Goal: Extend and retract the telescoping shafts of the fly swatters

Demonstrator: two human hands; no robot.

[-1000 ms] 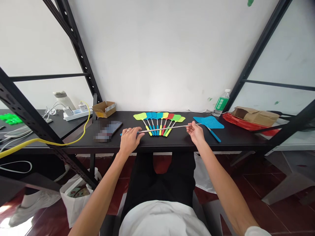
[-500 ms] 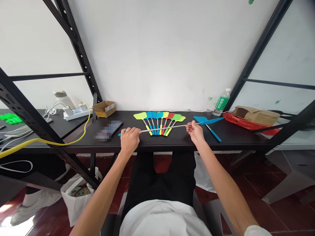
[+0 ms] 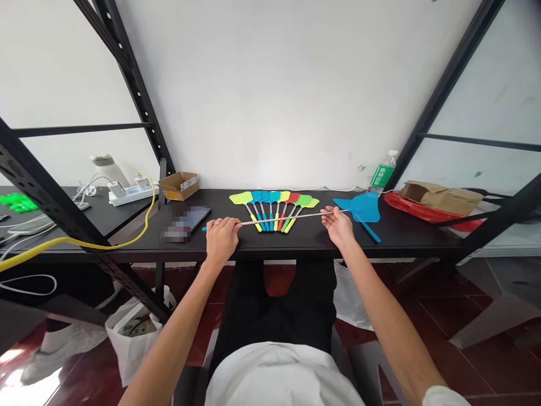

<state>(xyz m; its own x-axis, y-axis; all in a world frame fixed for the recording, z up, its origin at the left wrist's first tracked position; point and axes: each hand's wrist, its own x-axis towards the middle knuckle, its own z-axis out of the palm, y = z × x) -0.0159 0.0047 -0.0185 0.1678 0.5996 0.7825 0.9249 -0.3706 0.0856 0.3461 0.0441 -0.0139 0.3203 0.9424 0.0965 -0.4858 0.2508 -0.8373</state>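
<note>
I hold a blue fly swatter with a long thin metal rod (image 3: 283, 219) stretched sideways over the black table (image 3: 304, 239). My left hand (image 3: 222, 238) is closed round its blue handle end. My right hand (image 3: 337, 223) pinches the rod near the blue mesh head (image 3: 364, 207), which stands tilted up on edge. Beneath the rod lies a fanned row of several short swatters (image 3: 274, 206) in yellow, blue, red and green. Another blue swatter handle (image 3: 371, 233) lies on the table to the right of my right hand.
A phone (image 3: 186, 222) lies left of my left hand, with a small cardboard box (image 3: 179, 185) behind it. A green-labelled water bottle (image 3: 382, 173), a red bag (image 3: 422, 213) and a brown carton (image 3: 442, 198) stand at the right. Black rack posts flank both sides. A yellow cable (image 3: 84, 243) crosses the left.
The blue mesh head has turned from lying flat, through edge-on, to standing tilted up. My left hand has slid a little left along the handle. Both hands kept their grip.
</note>
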